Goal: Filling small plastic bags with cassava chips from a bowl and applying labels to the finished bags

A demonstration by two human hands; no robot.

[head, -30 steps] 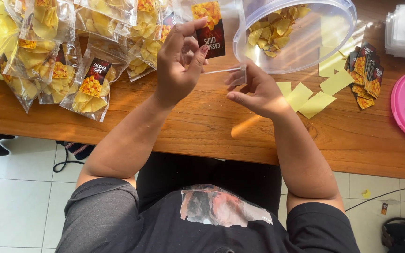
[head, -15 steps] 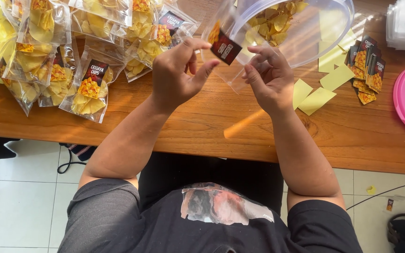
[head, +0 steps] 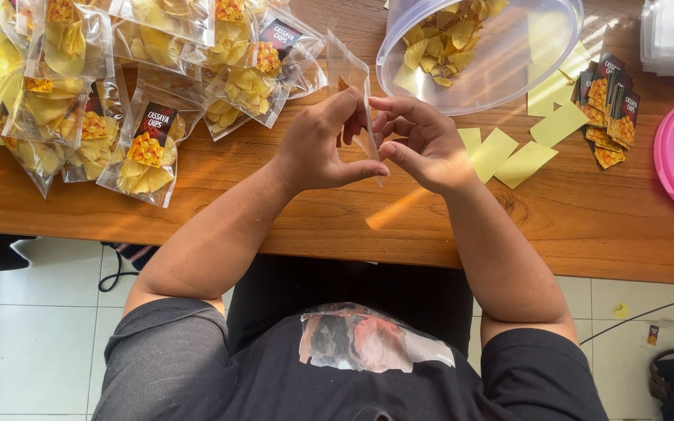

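Left hand: we find the left hand (head: 317,152) closed on a clear plastic bag (head: 352,93), thumb and fingers pinching its edge.
Right hand: we see the right hand (head: 423,144) pinching the same bag from the other side, fingers curled.
Bag: held upright above the wooden tabletop (head: 337,218), between both hands.
Tub: a clear tub of yellow chips (head: 477,51) lies just behind the hands.
Filled packets: we note chip packets (head: 142,148) piled at left.
Slips: yellow paper slips (head: 509,156) lie at right.

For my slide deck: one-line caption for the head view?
Both hands, left hand and right hand, hold a clear bag above a wooden table.
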